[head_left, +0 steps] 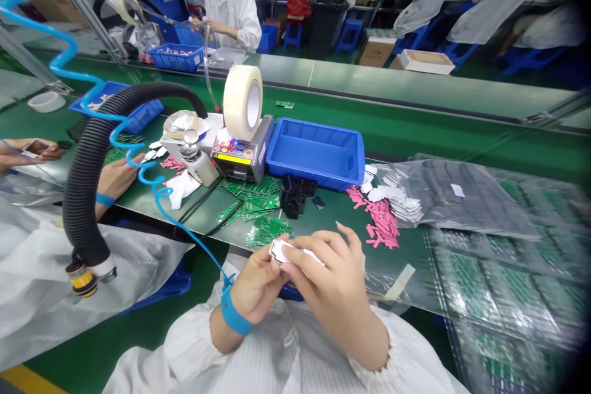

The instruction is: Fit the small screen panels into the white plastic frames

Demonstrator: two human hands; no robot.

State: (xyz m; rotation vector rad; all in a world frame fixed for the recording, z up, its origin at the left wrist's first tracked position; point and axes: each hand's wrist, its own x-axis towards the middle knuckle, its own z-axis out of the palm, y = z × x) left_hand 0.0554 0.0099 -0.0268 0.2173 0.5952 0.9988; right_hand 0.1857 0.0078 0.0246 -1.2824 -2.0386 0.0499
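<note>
Just in front of my chest, my left hand [261, 271] and my right hand [323, 265] meet around a small white flat piece with a dark outline [279, 250]. Fingers of both hands pinch it and cover part of it. A blue wrist strap [233, 314] circles my left wrist, tied to a coiled blue cord. Close beyond my fingers lie green circuit boards [265, 231]. Black parts [295, 196] are heaped behind them. To the right are pink strips [383, 221] and a pile of white pieces [401, 200].
A blue bin [316, 151] stands behind the boards, beside a tape dispenser [240, 154] with a large roll. A black hose [85, 178] arches on the left, near a co-worker's hand [117, 178]. Bagged boards [498, 295] cover the right side.
</note>
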